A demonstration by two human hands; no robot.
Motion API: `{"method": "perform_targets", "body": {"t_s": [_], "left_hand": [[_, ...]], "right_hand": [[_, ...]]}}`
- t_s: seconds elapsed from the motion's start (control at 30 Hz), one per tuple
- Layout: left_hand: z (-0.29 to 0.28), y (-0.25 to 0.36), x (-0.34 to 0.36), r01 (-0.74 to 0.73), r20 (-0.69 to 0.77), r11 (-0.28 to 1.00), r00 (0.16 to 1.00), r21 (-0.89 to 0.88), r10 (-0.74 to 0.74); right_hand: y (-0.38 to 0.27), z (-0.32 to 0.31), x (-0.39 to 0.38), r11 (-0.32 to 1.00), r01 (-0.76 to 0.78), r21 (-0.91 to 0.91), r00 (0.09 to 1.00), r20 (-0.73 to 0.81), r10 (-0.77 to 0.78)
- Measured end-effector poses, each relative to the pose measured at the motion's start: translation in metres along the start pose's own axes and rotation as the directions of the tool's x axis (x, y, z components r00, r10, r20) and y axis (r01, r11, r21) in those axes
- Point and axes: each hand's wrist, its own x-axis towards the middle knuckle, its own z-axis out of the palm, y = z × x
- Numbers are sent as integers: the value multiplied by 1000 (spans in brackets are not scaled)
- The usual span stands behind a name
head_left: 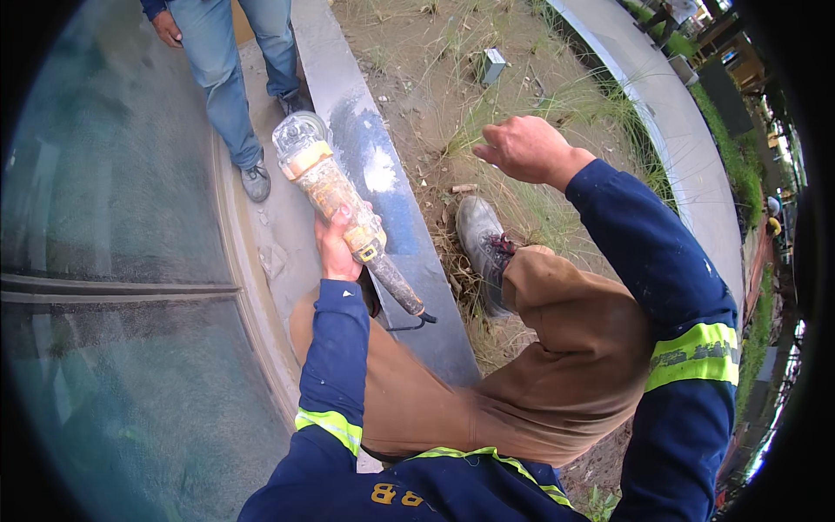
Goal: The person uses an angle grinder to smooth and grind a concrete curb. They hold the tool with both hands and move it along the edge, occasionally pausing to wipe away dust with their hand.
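Note:
My left hand [337,250] is wrapped round the body of a dusty yellow angle grinder [329,190]. The grinder's disc end [300,130] points away from me, above the inner edge of a low concrete wall [417,287]. Its dark tail and cord hang toward my lap. White and blue-grey dust patches [380,170] mark the wall top beside the tool. Off to the right, my right hand [528,150] is raised over the planting bed, its fingers curled closed. Nothing shows sticking out of that hand; its palm side is hidden.
Dusty glass panels [113,191] stand along the left. Another person's jeans [217,70] and shoes show just beyond the grinder. My right boot [483,248] rests in the soil bed, among grass tufts and near a small grey box [491,65]. A curved kerb [644,113] borders the bed.

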Motion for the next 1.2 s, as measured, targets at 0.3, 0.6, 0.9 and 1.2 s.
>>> {"method": "perform_targets", "body": {"t_s": [0.3,0.6,0.9,1.2], "left_hand": [[15,4,-9,79,-17,997,997,-5,-79],[7,29,2,93,-85,970,994,224,-76],[-11,17,-29,139,-245,958,966,250,-76],[-8,-9,-44,248,-165,925,964,287,-207]], "right_hand": [[17,110,129,910,264,320,957,31,-289],[-48,114,55,317,-18,948,999,30,-34],[-176,113,93,-143,-72,987,995,80,55],[-173,129,79,-192,-236,953,960,259,104]]}}
